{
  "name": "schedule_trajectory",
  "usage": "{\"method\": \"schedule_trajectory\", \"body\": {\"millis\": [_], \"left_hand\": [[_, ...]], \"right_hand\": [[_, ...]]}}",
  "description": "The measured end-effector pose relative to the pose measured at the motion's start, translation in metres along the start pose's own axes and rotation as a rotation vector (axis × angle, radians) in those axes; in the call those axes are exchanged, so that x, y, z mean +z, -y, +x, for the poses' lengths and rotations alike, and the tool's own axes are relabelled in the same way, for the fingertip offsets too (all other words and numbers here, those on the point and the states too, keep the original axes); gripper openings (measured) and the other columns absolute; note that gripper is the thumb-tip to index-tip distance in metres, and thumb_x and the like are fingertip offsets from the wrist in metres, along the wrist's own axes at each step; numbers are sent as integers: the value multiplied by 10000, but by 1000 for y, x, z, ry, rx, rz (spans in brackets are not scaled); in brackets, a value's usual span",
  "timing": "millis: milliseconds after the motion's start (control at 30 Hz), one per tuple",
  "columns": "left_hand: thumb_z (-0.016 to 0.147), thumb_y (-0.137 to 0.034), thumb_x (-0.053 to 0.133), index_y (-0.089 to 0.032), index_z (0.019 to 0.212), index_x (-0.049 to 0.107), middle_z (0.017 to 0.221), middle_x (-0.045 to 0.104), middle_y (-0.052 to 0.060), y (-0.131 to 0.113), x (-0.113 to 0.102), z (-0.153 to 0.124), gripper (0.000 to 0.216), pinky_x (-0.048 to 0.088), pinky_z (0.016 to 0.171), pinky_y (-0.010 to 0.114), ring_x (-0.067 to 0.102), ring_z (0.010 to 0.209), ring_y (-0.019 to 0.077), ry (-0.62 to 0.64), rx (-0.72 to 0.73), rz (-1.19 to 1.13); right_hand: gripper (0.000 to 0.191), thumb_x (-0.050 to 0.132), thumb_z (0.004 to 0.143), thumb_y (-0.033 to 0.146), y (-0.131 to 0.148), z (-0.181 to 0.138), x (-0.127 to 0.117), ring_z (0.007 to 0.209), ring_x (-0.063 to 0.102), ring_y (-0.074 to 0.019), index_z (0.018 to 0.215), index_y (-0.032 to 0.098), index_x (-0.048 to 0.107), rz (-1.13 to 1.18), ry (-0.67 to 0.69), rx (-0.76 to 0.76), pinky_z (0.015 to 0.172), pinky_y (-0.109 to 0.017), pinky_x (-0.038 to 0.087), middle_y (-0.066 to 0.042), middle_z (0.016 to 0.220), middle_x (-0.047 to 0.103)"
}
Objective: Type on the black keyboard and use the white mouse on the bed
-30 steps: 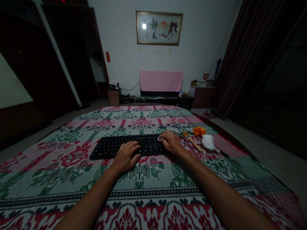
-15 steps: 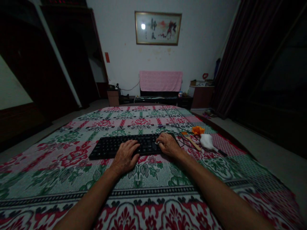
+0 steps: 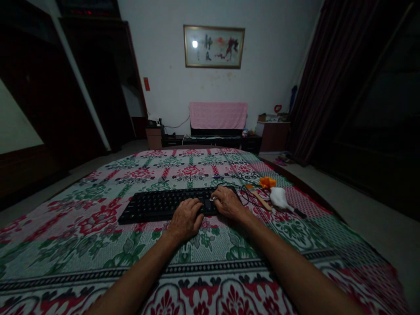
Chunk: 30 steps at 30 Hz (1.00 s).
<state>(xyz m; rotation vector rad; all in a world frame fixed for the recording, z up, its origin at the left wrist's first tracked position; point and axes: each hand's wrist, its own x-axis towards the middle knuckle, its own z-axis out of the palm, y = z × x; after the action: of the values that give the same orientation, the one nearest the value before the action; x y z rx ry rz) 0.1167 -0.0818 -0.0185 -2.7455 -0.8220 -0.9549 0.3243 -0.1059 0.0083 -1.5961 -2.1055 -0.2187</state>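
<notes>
A black keyboard [image 3: 151, 204] lies on the patterned cloth in front of me. My left hand [image 3: 187, 216] rests over its front edge, right of the middle, fingers lying flat on the keys and thumb apart. Toward the keyboard's right end, my right hand [image 3: 227, 202] is closed, its fingertips pinching a small white thing [image 3: 213, 199] against the keys. What that white thing is, I cannot make out. Part of the right end of the keyboard is hidden under this hand.
Right of the keyboard lie a wooden-handled brush [image 3: 260, 199], an orange crumpled thing [image 3: 267, 182], a white bulb-shaped thing with a dark tip [image 3: 278, 197] and a looped black cable [image 3: 243, 197]. The flowered cloth [image 3: 98, 218] covers the table. Beyond stands a cabinet under a pink towel [image 3: 218, 116].
My left hand has slid to the right along the keyboard, closer to my right hand. The right hand stays at the right end, and the view has tipped up slightly.
</notes>
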Motion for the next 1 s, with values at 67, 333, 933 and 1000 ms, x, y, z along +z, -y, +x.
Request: {"method": "schedule_trajectory", "body": {"millis": [67,333,933,1000], "left_hand": [[821,-223,549,-141,1092,598,1154,616,118,-1,0,-1,287,454,936,450,537,1080,258,-12,-6,-16],[814,-234,566,-175,1074,616,1142,619,98,1,2,-1,271,457,930,453,537,1074,252,-33,-30,-77],[805,-225,578,-152,1045,626,1118,634,110,7,8,-3,255,468,911,447,549,1060,256,-85,-23,-120],[806,-226,579,-145,1045,626,1120,632,110,6,7,-2,257,466,912,441,545,1058,255,-76,-27,-114]], "right_hand": [[238,480,798,83,2,0,-1,868,513,-177,935,174,653,8,1,-4,810,-297,373,-57,889,573],[232,479,813,77,16,1,1,922,478,-182,966,172,627,15,20,-112,817,-307,359,-70,978,531],[166,533,847,107,32,-25,-1,912,463,-184,970,185,614,-30,53,-103,810,-314,328,-60,1041,592],[173,520,846,88,33,-28,-2,911,466,-180,963,182,607,3,31,-106,814,-311,326,-58,1040,595]]}}
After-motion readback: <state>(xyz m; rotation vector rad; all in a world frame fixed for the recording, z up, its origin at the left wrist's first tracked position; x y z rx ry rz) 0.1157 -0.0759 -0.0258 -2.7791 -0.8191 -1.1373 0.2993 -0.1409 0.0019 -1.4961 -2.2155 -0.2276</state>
